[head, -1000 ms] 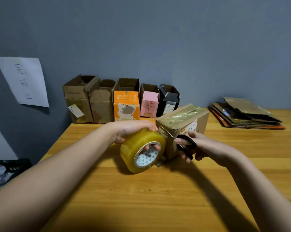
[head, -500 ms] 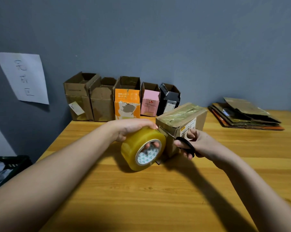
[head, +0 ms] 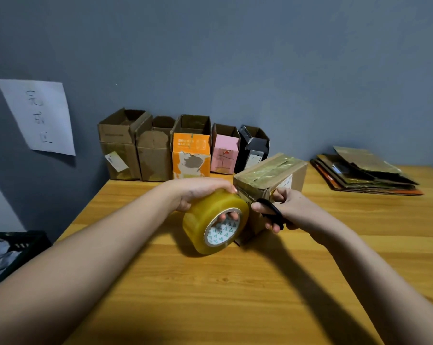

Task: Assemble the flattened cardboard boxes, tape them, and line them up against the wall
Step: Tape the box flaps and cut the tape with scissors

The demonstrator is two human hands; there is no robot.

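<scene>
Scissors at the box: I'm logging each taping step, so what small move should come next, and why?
Probably close the scissors on the tape strip. The left hand holds the tape roll beside the taped box, and the right hand has the blades at the box's near corner, between roll and box. Cutting would free the roll.

The blades of the scissors (head: 272, 212) are hidden between the tape roll (head: 215, 221) and the taped box (head: 270, 175), so it cannot be told whether they are closed. Only two fingertips (head: 229, 215) of the left hand (head: 198, 192) are seen, inside the roll's core. The near lower corner of the box is covered by the roll and the right hand (head: 292, 210). The black crate (head: 18, 245) is cut off by the left edge. The writing on the paper sheet (head: 40, 115) is too blurred to be read surely.
</scene>
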